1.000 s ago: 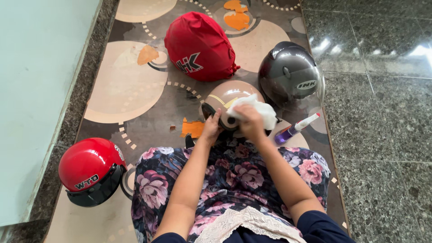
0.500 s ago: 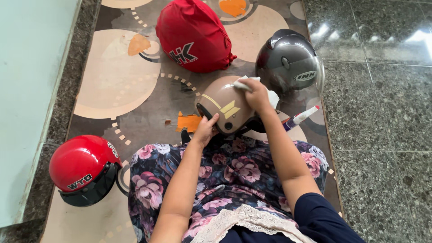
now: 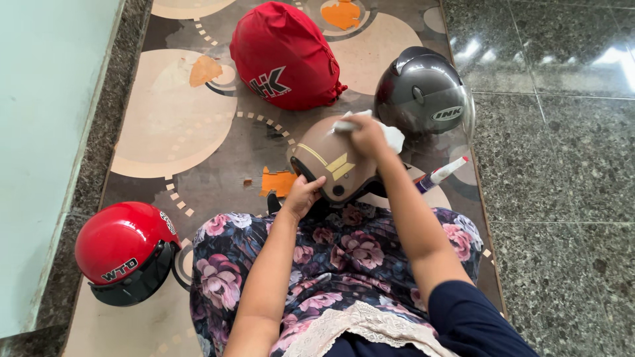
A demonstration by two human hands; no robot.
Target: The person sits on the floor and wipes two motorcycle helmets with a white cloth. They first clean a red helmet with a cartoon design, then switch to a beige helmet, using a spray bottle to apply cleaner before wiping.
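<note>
A person sits on a patterned mat (image 3: pixel 198 132) with a tan helmet (image 3: pixel 334 165) just past the knees, near the mat's right edge. The left hand (image 3: pixel 303 195) is on the near side of the helmet, by its dark rim. Its fingers curl and press on the shell to hold it. The right hand (image 3: pixel 366 134) is on the far top of the helmet. Its fingers are pressed together, pinching a white cloth (image 3: pixel 390 135) against the shell. So the helmet lies between the two hands, with its long side running from the near left to the far right. The right hand is nearer the top.

A grey helmet (image 3: pixel 423 92) sits just beyond the cloth. A spray bottle (image 3: pixel 440 174) lies to the right of the arm. A red bag (image 3: pixel 284 56) sits at the far edge; I cannot tell what is inside. A red helmet (image 3: pixel 122 244) lies at the mat's near left corner.
</note>
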